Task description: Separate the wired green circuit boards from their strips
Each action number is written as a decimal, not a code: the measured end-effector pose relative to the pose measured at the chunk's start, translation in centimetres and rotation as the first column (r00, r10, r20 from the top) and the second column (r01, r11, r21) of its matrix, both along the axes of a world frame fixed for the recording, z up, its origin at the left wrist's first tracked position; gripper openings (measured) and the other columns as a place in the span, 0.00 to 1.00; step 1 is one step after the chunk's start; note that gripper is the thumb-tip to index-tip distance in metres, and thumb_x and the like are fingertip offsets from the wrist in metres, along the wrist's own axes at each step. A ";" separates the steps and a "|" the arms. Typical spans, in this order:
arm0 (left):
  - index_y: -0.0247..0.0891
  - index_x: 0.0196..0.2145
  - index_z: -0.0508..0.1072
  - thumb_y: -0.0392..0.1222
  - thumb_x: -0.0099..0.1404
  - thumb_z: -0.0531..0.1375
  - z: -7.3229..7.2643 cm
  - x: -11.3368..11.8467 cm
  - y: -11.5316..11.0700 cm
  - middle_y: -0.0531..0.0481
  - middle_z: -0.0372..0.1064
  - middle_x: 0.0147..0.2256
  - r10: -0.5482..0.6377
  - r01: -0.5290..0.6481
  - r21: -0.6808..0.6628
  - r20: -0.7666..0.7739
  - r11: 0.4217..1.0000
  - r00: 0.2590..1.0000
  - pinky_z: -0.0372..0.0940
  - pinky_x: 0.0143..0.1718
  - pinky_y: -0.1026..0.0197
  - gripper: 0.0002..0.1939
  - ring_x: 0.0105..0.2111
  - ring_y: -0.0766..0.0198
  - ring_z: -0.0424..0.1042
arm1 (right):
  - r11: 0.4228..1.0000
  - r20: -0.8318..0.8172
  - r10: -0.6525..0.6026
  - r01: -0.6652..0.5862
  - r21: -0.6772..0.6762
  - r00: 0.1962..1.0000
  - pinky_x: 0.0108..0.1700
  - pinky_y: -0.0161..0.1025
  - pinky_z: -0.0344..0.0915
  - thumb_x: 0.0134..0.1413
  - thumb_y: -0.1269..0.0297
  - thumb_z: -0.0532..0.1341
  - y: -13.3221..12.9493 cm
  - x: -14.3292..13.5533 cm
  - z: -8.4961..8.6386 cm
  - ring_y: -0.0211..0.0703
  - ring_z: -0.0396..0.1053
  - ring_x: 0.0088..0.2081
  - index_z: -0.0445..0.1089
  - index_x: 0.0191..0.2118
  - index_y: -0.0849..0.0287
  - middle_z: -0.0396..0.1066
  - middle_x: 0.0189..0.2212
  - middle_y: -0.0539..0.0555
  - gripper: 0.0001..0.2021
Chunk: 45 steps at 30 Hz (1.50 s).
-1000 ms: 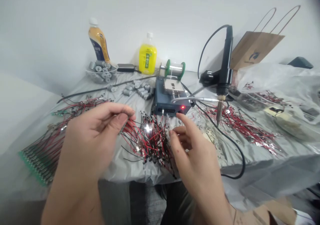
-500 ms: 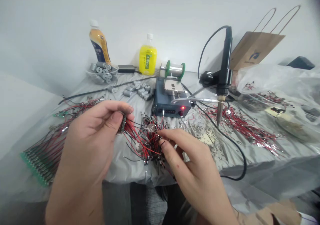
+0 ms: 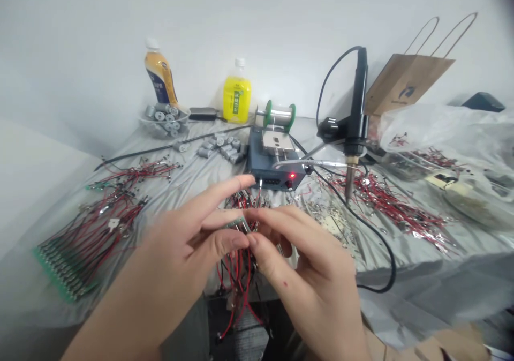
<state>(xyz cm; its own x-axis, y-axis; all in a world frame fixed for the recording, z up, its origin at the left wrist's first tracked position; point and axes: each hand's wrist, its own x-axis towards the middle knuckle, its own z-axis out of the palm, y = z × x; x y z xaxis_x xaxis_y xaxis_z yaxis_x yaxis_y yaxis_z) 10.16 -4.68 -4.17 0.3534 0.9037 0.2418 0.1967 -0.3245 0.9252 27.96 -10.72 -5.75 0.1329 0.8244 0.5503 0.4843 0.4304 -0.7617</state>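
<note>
A small green circuit board [image 3: 237, 223] is pinched between the thumb and fingers of my left hand [image 3: 196, 238]. Its far end meets the thumb and fingertips of my right hand [image 3: 309, 264], which are closed on it. Red and black wires [image 3: 241, 280] hang below the two hands, over the table's front edge. My fingers cover much of the board. Behind them, more wires with small connectors [image 3: 244, 199] lie on the table.
A soldering station [image 3: 265, 163] with a solder spool [image 3: 280, 115] stands behind my hands. To its right, a soldering iron [image 3: 349, 181] hangs tip down. Wired green boards [image 3: 64, 270] lie left, red wires [image 3: 393, 205] right. Metal cylinders [image 3: 223, 145] and bottles [image 3: 236, 98] stand behind.
My left hand has moved right with the board to meet my right hand. The wires now dangle over the table's edge. A white connector now shows among the left boards' wires.
</note>
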 end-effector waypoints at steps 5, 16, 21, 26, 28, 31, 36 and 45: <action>0.71 0.62 0.78 0.50 0.70 0.69 -0.1 0.2 -0.3 0.62 0.87 0.43 -0.015 0.018 0.039 -0.066 0.999 0.998 0.78 0.43 0.70 0.25 0.46 0.61 0.87 | 1.000 0.005 0.018 -0.018 0.020 1.000 0.36 0.26 0.73 0.65 0.76 0.66 0.0 -0.2 -0.1 0.31 0.77 0.33 0.85 0.46 0.63 0.82 0.34 0.49 0.10; 0.71 0.55 0.81 0.40 0.60 0.76 -0.1 0.7 -1.0 0.59 0.87 0.39 0.108 -0.107 -0.014 0.032 0.994 0.994 0.79 0.35 0.72 0.30 0.37 0.59 0.88 | 0.994 -0.035 -0.087 0.089 0.056 0.996 0.32 0.29 0.70 0.63 0.77 0.64 -0.2 -0.9 0.0 0.32 0.73 0.30 0.79 0.43 0.60 0.76 0.31 0.47 0.09; 0.74 0.57 0.78 0.42 0.66 0.72 -0.5 0.6 -1.3 0.63 0.86 0.37 0.191 -0.181 0.114 -0.083 0.977 0.978 0.79 0.32 0.72 0.27 0.36 0.60 0.88 | 0.997 0.139 -0.077 0.077 0.009 0.987 0.27 0.33 0.63 0.67 0.74 0.61 -0.3 -0.9 -0.2 0.34 0.67 0.26 0.81 0.38 0.63 0.71 0.26 0.48 0.11; 0.78 0.57 0.76 0.43 0.68 0.69 -0.6 0.7 -1.7 0.66 0.86 0.37 0.219 -0.199 0.142 -0.139 0.970 0.966 0.78 0.31 0.72 0.26 0.35 0.61 0.87 | 0.990 0.228 -0.140 0.132 0.054 0.963 0.25 0.36 0.58 0.69 0.75 0.59 -0.6 -1.2 -0.4 0.34 0.62 0.24 0.81 0.34 0.65 0.63 0.23 0.48 0.14; 0.78 0.55 0.77 0.40 0.66 0.70 -0.6 0.9 -1.6 0.67 0.86 0.35 0.223 -0.201 0.168 -0.123 0.965 0.967 0.77 0.32 0.75 0.28 0.33 0.64 0.87 | 0.992 0.217 -0.127 0.121 0.040 0.968 0.25 0.36 0.56 0.69 0.75 0.58 -0.7 -1.2 -0.4 0.33 0.60 0.23 0.78 0.31 0.64 0.62 0.23 0.48 0.15; 0.72 0.54 0.80 0.39 0.64 0.71 -0.6 1.0 -1.6 0.66 0.85 0.33 0.232 -0.208 0.197 -0.109 0.958 0.967 0.76 0.33 0.75 0.26 0.33 0.64 0.87 | 0.995 0.180 -0.104 0.102 0.020 0.978 0.24 0.36 0.53 0.68 0.75 0.58 -0.7 -1.0 -0.3 0.32 0.59 0.22 0.76 0.28 0.63 0.59 0.22 0.47 0.16; 0.67 0.53 0.79 0.40 0.68 0.70 -0.9 0.7 -1.7 0.66 0.86 0.37 0.209 -0.184 0.188 -0.126 0.965 0.970 0.76 0.34 0.76 0.20 0.37 0.64 0.87 | 0.998 0.103 -0.065 0.064 0.019 0.993 0.24 0.35 0.52 0.68 0.75 0.57 -0.6 -0.7 0.1 0.31 0.57 0.22 0.75 0.27 0.62 0.57 0.21 0.46 0.17; 0.68 0.49 0.81 0.38 0.62 0.74 -0.2 0.8 -1.6 0.63 0.86 0.35 0.167 -0.166 0.042 -0.027 0.985 0.986 0.75 0.24 0.75 0.23 0.33 0.60 0.88 | 0.991 0.180 -0.130 0.121 0.057 0.975 0.23 0.34 0.58 0.68 0.74 0.59 -0.3 -0.6 -0.2 0.33 0.61 0.22 0.82 0.33 0.66 0.64 0.22 0.48 0.14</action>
